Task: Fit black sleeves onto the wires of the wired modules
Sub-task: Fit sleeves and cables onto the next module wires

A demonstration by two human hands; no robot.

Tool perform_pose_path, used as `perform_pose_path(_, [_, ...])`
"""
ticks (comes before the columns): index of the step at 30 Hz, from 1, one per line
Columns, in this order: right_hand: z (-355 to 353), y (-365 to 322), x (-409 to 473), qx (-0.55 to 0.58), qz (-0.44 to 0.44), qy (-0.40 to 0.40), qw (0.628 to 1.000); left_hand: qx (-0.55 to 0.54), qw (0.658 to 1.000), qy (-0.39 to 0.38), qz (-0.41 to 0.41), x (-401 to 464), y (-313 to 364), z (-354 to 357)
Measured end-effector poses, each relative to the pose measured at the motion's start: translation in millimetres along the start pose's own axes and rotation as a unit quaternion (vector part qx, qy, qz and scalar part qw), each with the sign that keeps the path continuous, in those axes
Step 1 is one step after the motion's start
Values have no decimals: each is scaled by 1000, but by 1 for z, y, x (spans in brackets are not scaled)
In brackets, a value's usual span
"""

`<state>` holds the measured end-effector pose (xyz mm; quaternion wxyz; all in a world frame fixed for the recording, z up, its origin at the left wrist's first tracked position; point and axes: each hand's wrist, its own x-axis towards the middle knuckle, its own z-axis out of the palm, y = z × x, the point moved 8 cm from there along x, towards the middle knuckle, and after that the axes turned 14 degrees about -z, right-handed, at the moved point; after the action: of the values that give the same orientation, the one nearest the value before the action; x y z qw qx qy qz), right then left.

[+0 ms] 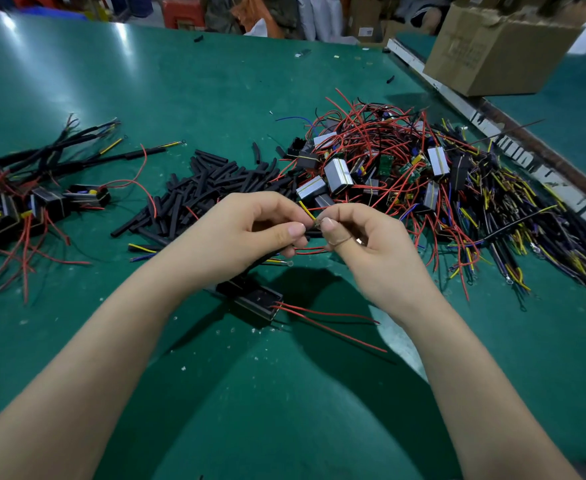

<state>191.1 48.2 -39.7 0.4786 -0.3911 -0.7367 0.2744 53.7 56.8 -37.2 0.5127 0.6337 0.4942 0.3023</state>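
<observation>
My left hand [250,233] and my right hand [364,244] meet above the green table [215,98]. The left fingers grip a black sleeve [310,233] and wires. My right thumb and fingers pinch the tips of a yellow wire [306,210] and a red one at the sleeve's mouth. Below my hands lies a black module [250,301], with two red wires [326,320] trailing right. A heap of loose black sleeves [201,192] lies just beyond my left hand. A big tangle of wired modules [405,171] sits to the right.
At the left edge lies a bundle of modules with sleeved wires [35,188]. A cardboard box [492,46] stands at the far right behind a metal rail [457,102]. Stray sleeve bits dot the far table.
</observation>
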Motion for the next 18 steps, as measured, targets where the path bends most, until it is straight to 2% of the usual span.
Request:
perform_pose_path(9, [1, 5, 0, 44, 25, 15, 999, 21, 998, 65, 12, 3, -3, -1])
perform_pose_path(18, [4, 7, -1, 57, 45, 15, 997, 76, 992, 97, 42, -2, 6, -4])
